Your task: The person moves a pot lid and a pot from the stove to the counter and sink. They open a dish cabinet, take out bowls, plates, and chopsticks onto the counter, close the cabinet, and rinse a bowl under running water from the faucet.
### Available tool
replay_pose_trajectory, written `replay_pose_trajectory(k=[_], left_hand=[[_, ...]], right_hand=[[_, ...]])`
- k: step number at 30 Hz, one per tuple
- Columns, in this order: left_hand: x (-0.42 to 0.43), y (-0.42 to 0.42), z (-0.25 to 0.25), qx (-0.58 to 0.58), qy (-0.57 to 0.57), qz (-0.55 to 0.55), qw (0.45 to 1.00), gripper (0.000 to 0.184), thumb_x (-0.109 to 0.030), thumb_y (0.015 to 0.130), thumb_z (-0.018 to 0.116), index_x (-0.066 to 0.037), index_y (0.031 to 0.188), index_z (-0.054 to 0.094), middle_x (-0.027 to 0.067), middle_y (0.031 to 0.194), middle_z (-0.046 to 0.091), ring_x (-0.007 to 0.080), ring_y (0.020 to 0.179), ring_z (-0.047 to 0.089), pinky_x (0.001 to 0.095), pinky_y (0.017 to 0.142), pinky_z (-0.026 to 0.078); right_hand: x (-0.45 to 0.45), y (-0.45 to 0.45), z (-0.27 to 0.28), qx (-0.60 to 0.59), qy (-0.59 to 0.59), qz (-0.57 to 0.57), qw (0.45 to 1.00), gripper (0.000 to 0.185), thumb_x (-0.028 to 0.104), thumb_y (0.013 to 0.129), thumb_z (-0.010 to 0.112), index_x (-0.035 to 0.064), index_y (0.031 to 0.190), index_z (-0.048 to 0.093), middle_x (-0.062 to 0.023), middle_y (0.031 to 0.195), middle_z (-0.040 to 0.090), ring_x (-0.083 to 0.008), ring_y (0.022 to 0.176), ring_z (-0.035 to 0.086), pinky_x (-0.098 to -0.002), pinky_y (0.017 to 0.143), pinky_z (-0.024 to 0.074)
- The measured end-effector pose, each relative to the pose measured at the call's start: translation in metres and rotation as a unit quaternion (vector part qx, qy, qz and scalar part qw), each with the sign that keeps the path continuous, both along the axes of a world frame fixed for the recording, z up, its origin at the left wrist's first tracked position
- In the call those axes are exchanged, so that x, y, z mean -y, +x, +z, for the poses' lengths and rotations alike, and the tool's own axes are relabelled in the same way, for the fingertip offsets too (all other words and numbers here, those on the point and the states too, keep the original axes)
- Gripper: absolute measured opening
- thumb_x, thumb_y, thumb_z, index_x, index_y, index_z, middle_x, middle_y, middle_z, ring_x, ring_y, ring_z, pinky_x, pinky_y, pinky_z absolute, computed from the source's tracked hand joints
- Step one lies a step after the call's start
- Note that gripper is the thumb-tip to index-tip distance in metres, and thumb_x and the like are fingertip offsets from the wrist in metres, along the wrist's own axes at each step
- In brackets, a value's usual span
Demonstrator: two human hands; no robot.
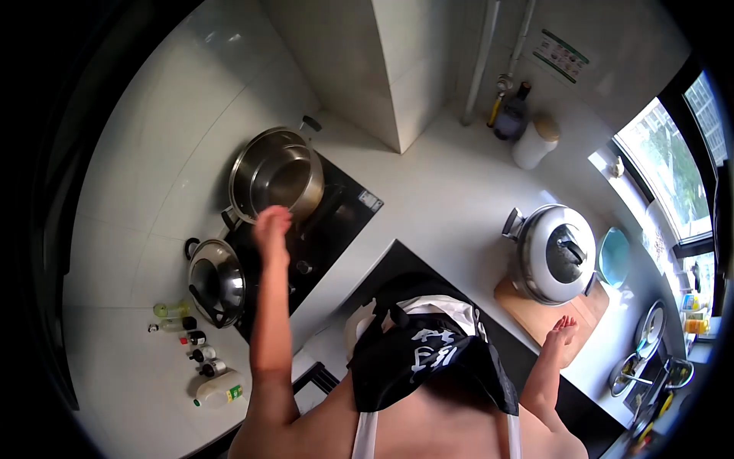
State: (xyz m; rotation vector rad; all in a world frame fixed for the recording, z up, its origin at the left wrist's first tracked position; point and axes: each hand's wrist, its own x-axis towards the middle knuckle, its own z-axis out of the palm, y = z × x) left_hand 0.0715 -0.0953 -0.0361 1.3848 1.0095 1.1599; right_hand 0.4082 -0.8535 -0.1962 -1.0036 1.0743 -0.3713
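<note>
My left hand (273, 226) is over the black stove (329, 218), its fingers curled together at the near edge of a steel pot (304, 200); what they hold, if anything, is hidden. The steel pot has a wide opening and stands at the back of the stove. My right hand (564, 330) is held palm up with its fingers apart, above a brown cutting board (585, 333). Just beyond it, a large pot with a domed steel lid (547, 268) stands partly on the board. Nothing is in my right hand.
A lidded wok (217, 281) sits at the stove's left. Small bottles and a larger jug (219, 390) stand on the left counter. At the back are a dark bottle (512, 115) and a white jar (535, 143). A teal bowl (613, 258) and a sink area lie right.
</note>
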Motion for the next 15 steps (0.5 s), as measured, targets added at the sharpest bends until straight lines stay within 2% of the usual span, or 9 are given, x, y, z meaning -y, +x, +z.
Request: replay_pose_trajectory(k=[2,4,6,7,8,10,11,12,15], left_hand=[[-0.057,-0.051,-0.033,-0.071,0.076,0.078,0.991,0.02,-0.015,0.088,0.061,-0.005,0.106,0.062,0.011,0.104,0.065,0.0186,0.091,0.062,0.0296,0.078,0.05],[-0.088,-0.08,-0.006,-0.343,0.095,0.265,0.896,0.043,-0.021,0.087,0.064,-0.003,0.125,0.052,0.0149,0.127,0.053,0.0233,0.111,0.054,0.0342,0.092,0.045],[-0.115,-0.097,-0.015,-0.229,-0.02,0.194,0.954,0.064,-0.023,0.085,0.064,-0.004,0.14,0.036,0.0167,0.141,0.039,0.0277,0.123,0.045,0.0405,0.1,0.039],[-0.1,-0.085,0.017,-0.192,-0.175,0.143,0.955,0.072,-0.022,0.085,0.063,-0.004,0.144,0.027,0.0178,0.142,0.035,0.0314,0.125,0.043,0.0459,0.101,0.039],[-0.09,-0.079,0.025,-0.179,-0.173,0.171,0.953,0.059,-0.021,0.083,0.064,-0.002,0.134,0.04,0.0168,0.134,0.046,0.0331,0.119,0.05,0.0493,0.1,0.041],[-0.168,-0.122,-0.039,0.043,-0.413,-0.057,0.908,0.041,-0.019,0.083,0.063,-0.003,0.119,0.051,0.0116,0.12,0.057,0.0313,0.111,0.056,0.0466,0.097,0.047],[-0.159,-0.12,-0.029,0.042,-0.411,-0.062,0.909,0.027,-0.014,0.084,0.06,-0.004,0.108,0.056,0.0095,0.107,0.063,0.03,0.099,0.062,0.0442,0.092,0.052],[-0.141,-0.1,-0.007,0.079,-0.395,-0.078,0.912,0.028,-0.011,0.083,0.058,-0.002,0.11,0.056,0.012,0.107,0.062,0.03,0.1,0.062,0.0413,0.09,0.054],[-0.154,-0.098,-0.019,0.058,-0.394,-0.121,0.909,0.028,-0.009,0.083,0.057,0.0,0.11,0.056,0.0118,0.109,0.062,0.0312,0.1,0.063,0.0377,0.09,0.054]], right_hand=[[-0.004,-0.008,-0.003,-0.025,-0.008,-0.014,1.0,0.025,0.027,0.09,0.056,0.0041,0.099,0.061,-0.0082,0.094,0.064,-0.0179,0.082,0.064,-0.0236,0.066,0.0548],[-0.015,-0.024,-0.009,-0.009,0.004,0.019,1.0,0.025,0.028,0.091,0.056,0.0046,0.1,0.062,-0.0074,0.092,0.064,-0.0176,0.079,0.065,-0.0223,0.063,0.0542],[-0.014,-0.047,-0.012,-0.013,0.01,0.01,1.0,0.024,0.028,0.091,0.057,0.0062,0.099,0.063,-0.0051,0.088,0.065,-0.0151,0.075,0.065,-0.0206,0.059,0.0533],[-0.016,-0.049,-0.009,-0.004,0.01,0.034,0.999,0.024,0.028,0.091,0.058,0.0068,0.099,0.064,-0.004,0.086,0.065,-0.0138,0.074,0.064,-0.02,0.058,0.0529],[-0.016,-0.039,-0.004,0.002,0.009,0.068,0.998,0.023,0.028,0.091,0.058,0.0075,0.099,0.065,-0.0029,0.085,0.065,-0.0126,0.073,0.064,-0.0195,0.057,0.0525],[-0.021,-0.059,0.002,-0.003,-0.009,0.093,0.996,0.022,0.028,0.09,0.059,0.0088,0.1,0.065,-0.0019,0.085,0.065,-0.0115,0.073,0.064,-0.0192,0.057,0.0522],[-0.021,-0.059,0.003,0.005,0.006,0.089,0.996,0.022,0.027,0.09,0.06,0.0087,0.102,0.066,-0.0021,0.085,0.065,-0.0117,0.072,0.063,-0.019,0.056,0.0514],[-0.018,-0.077,0.0,0.008,0.008,0.104,0.995,0.022,0.026,0.09,0.061,0.0087,0.102,0.066,-0.0017,0.085,0.065,-0.0115,0.071,0.063,-0.019,0.055,0.0506],[-0.021,-0.112,0.002,-0.007,0.017,0.092,0.996,0.017,0.023,0.09,0.06,0.0086,0.097,0.067,-0.0002,0.078,0.065,-0.0107,0.068,0.062,-0.0189,0.054,0.0494]])
